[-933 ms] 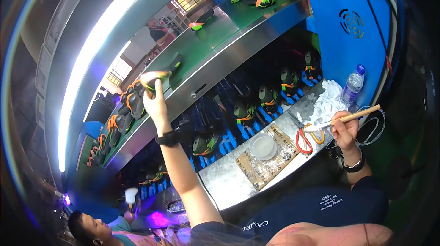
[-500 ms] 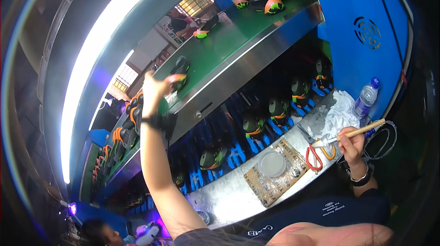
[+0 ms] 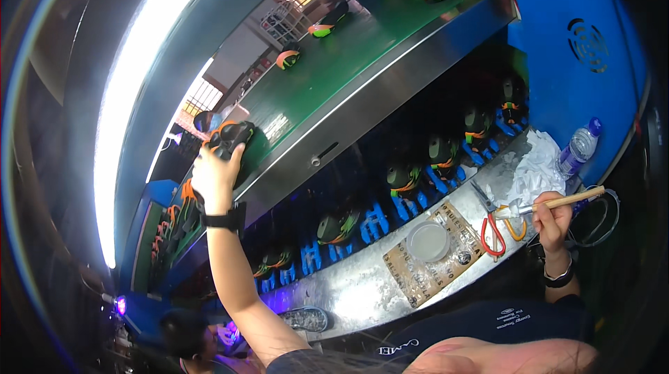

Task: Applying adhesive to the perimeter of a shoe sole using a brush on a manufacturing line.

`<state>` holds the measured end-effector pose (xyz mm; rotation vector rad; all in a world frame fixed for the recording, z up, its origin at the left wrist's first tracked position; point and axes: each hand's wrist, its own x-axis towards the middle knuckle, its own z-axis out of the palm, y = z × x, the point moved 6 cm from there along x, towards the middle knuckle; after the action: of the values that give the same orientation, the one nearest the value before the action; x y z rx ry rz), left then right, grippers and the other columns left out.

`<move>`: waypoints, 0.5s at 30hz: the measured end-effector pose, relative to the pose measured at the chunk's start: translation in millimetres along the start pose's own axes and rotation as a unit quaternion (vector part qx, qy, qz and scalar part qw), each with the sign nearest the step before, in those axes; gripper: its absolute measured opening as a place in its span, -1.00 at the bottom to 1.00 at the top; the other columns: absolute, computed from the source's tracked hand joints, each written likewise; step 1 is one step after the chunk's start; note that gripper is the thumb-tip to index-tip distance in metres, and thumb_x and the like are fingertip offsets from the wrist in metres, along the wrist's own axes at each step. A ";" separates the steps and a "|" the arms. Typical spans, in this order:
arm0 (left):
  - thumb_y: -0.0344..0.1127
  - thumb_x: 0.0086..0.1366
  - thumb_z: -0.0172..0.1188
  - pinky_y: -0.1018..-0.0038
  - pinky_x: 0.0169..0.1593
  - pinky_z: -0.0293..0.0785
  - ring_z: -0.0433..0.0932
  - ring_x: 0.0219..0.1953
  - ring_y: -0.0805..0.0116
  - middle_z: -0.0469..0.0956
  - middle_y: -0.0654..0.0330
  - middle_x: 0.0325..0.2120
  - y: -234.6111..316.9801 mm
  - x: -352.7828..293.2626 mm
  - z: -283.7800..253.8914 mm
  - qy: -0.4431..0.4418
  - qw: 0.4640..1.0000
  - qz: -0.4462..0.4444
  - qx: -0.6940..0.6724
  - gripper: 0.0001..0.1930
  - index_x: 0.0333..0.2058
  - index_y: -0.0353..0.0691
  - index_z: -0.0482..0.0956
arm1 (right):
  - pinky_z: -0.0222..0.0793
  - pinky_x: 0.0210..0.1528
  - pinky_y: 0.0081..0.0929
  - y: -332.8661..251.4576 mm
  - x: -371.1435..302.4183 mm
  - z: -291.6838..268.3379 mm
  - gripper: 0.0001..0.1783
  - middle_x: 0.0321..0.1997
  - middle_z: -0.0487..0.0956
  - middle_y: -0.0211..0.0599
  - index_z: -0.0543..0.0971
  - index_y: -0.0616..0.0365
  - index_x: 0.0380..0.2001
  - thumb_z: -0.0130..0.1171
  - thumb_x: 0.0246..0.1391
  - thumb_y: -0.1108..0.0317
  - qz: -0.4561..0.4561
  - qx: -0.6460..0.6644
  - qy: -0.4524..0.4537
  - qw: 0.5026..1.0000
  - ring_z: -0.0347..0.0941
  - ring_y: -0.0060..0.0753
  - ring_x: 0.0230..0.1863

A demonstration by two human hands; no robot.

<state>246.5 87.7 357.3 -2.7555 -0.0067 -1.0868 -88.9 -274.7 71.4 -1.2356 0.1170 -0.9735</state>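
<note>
My left hand (image 3: 214, 173) is at the near end of the green conveyor belt (image 3: 327, 95), its thumb and fingers round a black and orange shoe (image 3: 233, 136); the far fingers are hidden behind it. More orange-trimmed shoes (image 3: 187, 196) stand close together to its left. At the right, my right hand (image 3: 552, 222) grips a wooden-handled brush (image 3: 575, 198), with its pale head pointing left above red-handled scissors (image 3: 493, 236). Farther along the belt sit a shoe with an orange and green toe (image 3: 288, 59) and several similar ones.
A round plastic tub (image 3: 428, 242) rests on a cardboard piece (image 3: 401, 273) on the metal ledge. White rags (image 3: 536, 168) and a water bottle (image 3: 580, 145) lie right. Below the belt, several shoes (image 3: 404, 182) sit on blue supports. Another person (image 3: 188, 339) is lower left.
My left hand has left an orange and green-toed shoe, now farther along the belt, and moved left onto another shoe. My right hand still holds the brush. The view has shifted slightly.
</note>
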 end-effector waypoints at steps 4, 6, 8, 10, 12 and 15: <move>0.38 -0.24 0.06 0.31 -0.11 0.31 0.43 -0.19 0.00 0.42 -0.18 -0.28 -46.6 -14.7 28.6 -0.119 0.987 -0.079 -0.079 -0.07 -0.18 -0.49 0.28 | 0.00 -0.72 -0.81 -3.6 -3.4 3.4 -0.83 -0.72 0.29 -0.45 0.37 0.28 -0.44 0.02 -0.05 0.37 0.001 0.002 -0.013 1.000 0.12 -0.76 -0.75; 0.37 -0.25 0.07 0.31 -0.11 0.32 0.43 -0.19 0.00 0.42 -0.19 -0.28 -45.8 -13.6 33.4 -0.110 0.988 -0.076 -0.084 -0.05 -0.17 -0.51 0.26 | 0.00 -0.72 -0.81 -7.7 -7.3 4.7 -0.83 -0.72 0.29 -0.46 0.37 0.27 -0.45 0.02 -0.05 0.37 0.000 0.007 -0.016 1.000 0.12 -0.76 -0.75; 0.34 -0.27 0.11 0.32 -0.11 0.32 0.43 -0.18 0.00 0.41 -0.20 -0.27 -40.5 -9.4 34.2 -0.105 0.986 -0.079 -0.102 -0.03 -0.16 -0.56 0.21 | 0.00 -0.72 -0.81 -10.3 -9.7 4.0 -0.83 -0.72 0.29 -0.46 0.38 0.27 -0.45 0.02 -0.05 0.36 0.002 0.010 -0.018 1.000 0.12 -0.76 -0.75; 0.25 -0.25 0.15 0.32 -0.10 0.32 0.42 -0.18 0.00 0.40 -0.23 -0.26 -42.5 -9.0 32.1 -0.111 0.981 -0.094 -0.126 -0.08 -0.15 -0.55 0.19 | -0.01 -0.73 -0.82 -12.9 -13.4 1.7 -0.83 -0.72 0.29 -0.46 0.38 0.27 -0.45 0.02 -0.05 0.36 -0.007 0.020 -0.010 1.000 0.12 -0.76 -0.75; 0.19 -0.25 0.17 0.31 -0.10 0.31 0.42 -0.18 0.00 0.39 -0.25 -0.26 -58.5 -5.2 37.6 -0.107 0.980 -0.102 -0.137 -0.11 -0.15 -0.55 0.18 | -0.01 -0.73 -0.82 -16.6 -15.7 -1.9 -0.83 -0.72 0.29 -0.46 0.38 0.28 -0.45 0.02 -0.05 0.36 -0.014 0.017 -0.010 1.000 0.12 -0.76 -0.75; -0.03 -0.26 0.24 0.39 -0.34 0.42 0.49 -0.36 0.06 0.40 -0.26 -0.31 -79.0 -9.4 30.3 -0.109 0.939 -0.157 -0.286 -0.19 -0.15 -0.57 0.14 | -0.02 -0.74 -0.83 -17.6 -16.4 -10.6 -0.82 -0.72 0.29 -0.46 0.37 0.28 -0.45 0.02 -0.05 0.36 -0.019 0.016 -0.004 1.000 0.11 -0.77 -0.76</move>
<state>254.5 171.0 342.2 -3.4885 -0.1973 -0.9598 -114.6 -271.4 75.2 -1.2159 0.0719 -0.9999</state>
